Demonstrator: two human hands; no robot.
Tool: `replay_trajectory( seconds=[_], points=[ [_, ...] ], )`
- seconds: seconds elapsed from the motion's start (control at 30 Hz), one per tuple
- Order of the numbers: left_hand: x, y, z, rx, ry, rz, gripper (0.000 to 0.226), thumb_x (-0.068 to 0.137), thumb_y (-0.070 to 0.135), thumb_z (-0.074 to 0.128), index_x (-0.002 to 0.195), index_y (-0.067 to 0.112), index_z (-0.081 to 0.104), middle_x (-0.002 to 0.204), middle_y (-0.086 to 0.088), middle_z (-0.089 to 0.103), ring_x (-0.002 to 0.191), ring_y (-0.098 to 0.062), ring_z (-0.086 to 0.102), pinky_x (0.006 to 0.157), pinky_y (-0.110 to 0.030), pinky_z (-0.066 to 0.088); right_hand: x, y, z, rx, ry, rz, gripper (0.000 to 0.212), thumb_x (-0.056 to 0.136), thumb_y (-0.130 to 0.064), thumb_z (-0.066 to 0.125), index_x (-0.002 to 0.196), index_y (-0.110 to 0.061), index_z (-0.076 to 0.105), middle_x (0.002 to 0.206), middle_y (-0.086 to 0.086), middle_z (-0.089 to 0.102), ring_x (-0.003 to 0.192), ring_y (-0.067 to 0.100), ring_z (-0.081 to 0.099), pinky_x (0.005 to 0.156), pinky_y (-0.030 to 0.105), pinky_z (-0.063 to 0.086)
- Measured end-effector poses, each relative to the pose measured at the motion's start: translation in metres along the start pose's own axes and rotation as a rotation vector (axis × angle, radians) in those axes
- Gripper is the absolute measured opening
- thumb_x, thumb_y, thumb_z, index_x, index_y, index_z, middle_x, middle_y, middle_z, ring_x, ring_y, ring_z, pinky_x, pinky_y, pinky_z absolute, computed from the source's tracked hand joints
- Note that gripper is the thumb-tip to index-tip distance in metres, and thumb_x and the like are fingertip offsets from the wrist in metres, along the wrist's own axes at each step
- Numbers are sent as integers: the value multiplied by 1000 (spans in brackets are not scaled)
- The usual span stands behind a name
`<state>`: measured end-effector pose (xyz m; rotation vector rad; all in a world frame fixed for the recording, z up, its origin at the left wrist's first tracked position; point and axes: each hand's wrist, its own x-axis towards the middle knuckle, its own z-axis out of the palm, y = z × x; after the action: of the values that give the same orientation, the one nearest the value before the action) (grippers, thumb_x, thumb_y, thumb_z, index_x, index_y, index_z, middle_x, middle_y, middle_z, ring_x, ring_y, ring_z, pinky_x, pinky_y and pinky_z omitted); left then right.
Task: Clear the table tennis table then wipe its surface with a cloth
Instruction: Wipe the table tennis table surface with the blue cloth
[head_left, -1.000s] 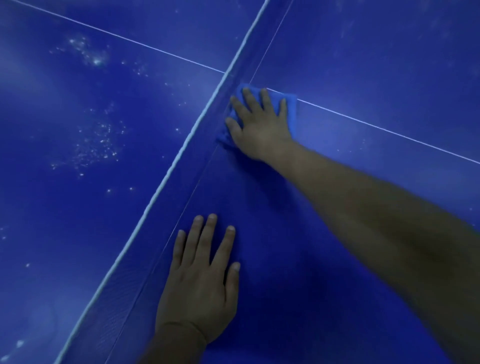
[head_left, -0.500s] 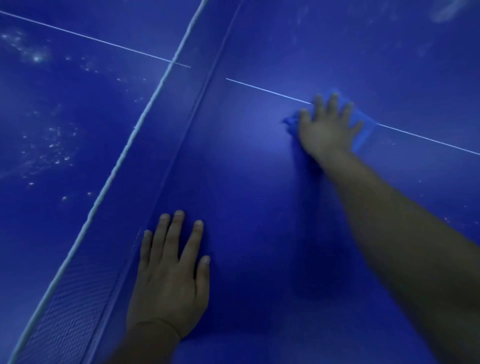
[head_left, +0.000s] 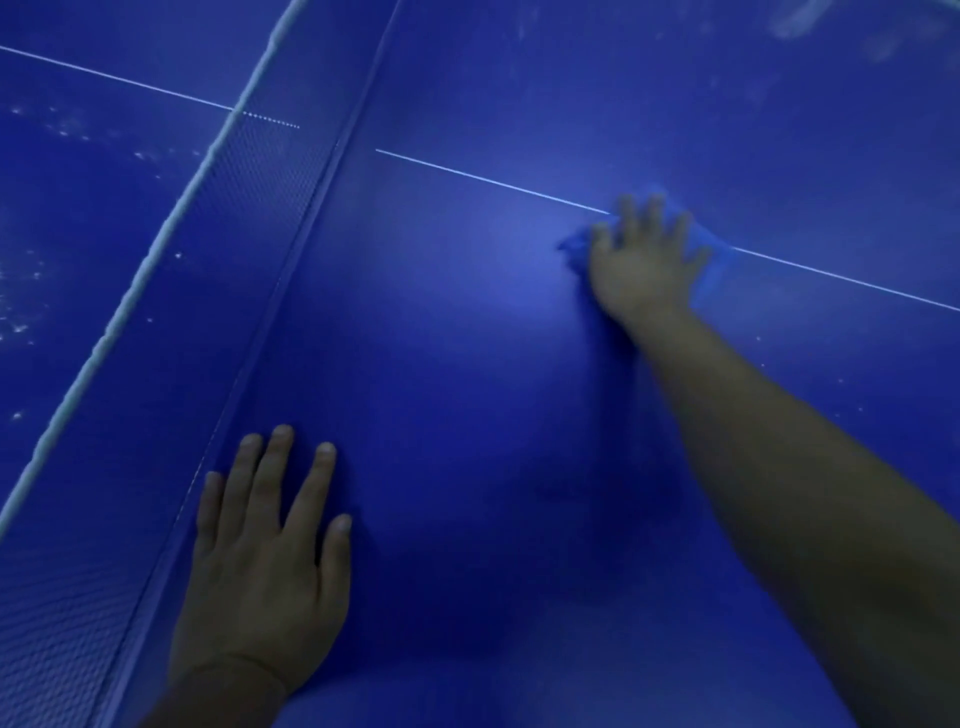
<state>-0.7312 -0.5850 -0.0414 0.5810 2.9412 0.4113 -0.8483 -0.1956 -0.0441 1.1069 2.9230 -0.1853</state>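
Note:
The blue table tennis table (head_left: 467, 364) fills the view. My right hand (head_left: 641, 260) lies flat with spread fingers on a blue cloth (head_left: 704, 254), pressing it onto the surface right on the white centre line (head_left: 488, 179). The cloth shows only at the hand's edges and is blurred. My left hand (head_left: 265, 551) rests flat on the table, fingers straight, close to the foot of the net (head_left: 249, 197). The near half under my arms looks smooth.
The net with its white top band (head_left: 156, 244) runs diagonally from upper middle to lower left. Beyond it the far half (head_left: 67, 218) carries white specks and smears. More faint smears show at the upper right (head_left: 810, 31).
My right hand has slid the cloth along the white line away from the net towards the right. The left hand has stayed flat on the table.

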Motion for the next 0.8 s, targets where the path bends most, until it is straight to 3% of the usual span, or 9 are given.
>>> replay_trajectory(
  seconds=[0.1,0.13,0.2,0.3,0.37,0.43,0.53,0.6,0.8],
  points=[
    [0,0,1,0,-5,-7,64,94,45,31,148,12,44,158,-17,31,150,-32,18,123,-40,-2,-54,-30,20,-82,-106,-601,67,97,-61,15,157,-32,21,166,-5,12,153,29,7,117,61,4],
    [0,0,1,2,-8,-9,65,94,45,30,148,12,44,159,-17,30,150,-33,18,123,-40,-2,-59,-19,19,-107,-129,-689,69,95,-63,15,156,-32,23,166,-6,15,153,28,10,117,60,4],
    [1,1,1,7,-16,-16,65,94,46,29,148,12,43,159,-17,29,150,-33,17,122,-39,-4,-31,25,8,-131,-71,-585,68,96,-62,19,157,-31,23,166,-5,15,152,29,11,118,59,6],
    [0,0,1,18,-25,-18,66,94,46,28,148,11,42,159,-17,29,150,-34,17,122,-40,-3,15,87,-13,-75,-43,-52,61,102,-55,25,158,-31,17,167,-5,9,152,29,6,119,62,5],
    [0,-1,2,21,-33,-17,66,94,46,28,148,11,43,159,-18,29,149,-34,18,122,-41,-3,18,86,-15,17,-22,128,62,101,-55,24,157,-30,16,167,-4,7,152,31,4,118,64,3],
    [1,-2,3,27,-36,-20,66,94,47,28,148,11,43,159,-18,29,149,-35,18,122,-40,-3,-10,54,-1,-23,4,-14,62,102,-54,22,158,-29,16,167,-2,8,152,33,4,117,65,3],
    [1,-2,3,34,-34,-19,66,95,46,28,148,11,43,159,-17,28,150,-34,17,122,-40,-4,-74,16,20,-79,-38,-525,66,98,-59,17,157,-29,24,165,-3,17,152,31,12,117,62,7],
    [1,-2,3,31,-44,-12,66,95,47,28,149,12,42,159,-17,28,150,-33,16,122,-39,-5,-70,30,13,-107,-77,-634,68,96,-61,18,156,-29,27,165,-3,20,152,31,15,117,61,8],
    [0,-3,5,40,-42,-11,66,96,50,25,151,16,38,161,-15,24,151,-32,13,122,-41,-4,16,116,-20,2,-10,110,61,102,-54,25,157,-30,18,167,-4,10,152,30,6,118,64,4]
  ],
)
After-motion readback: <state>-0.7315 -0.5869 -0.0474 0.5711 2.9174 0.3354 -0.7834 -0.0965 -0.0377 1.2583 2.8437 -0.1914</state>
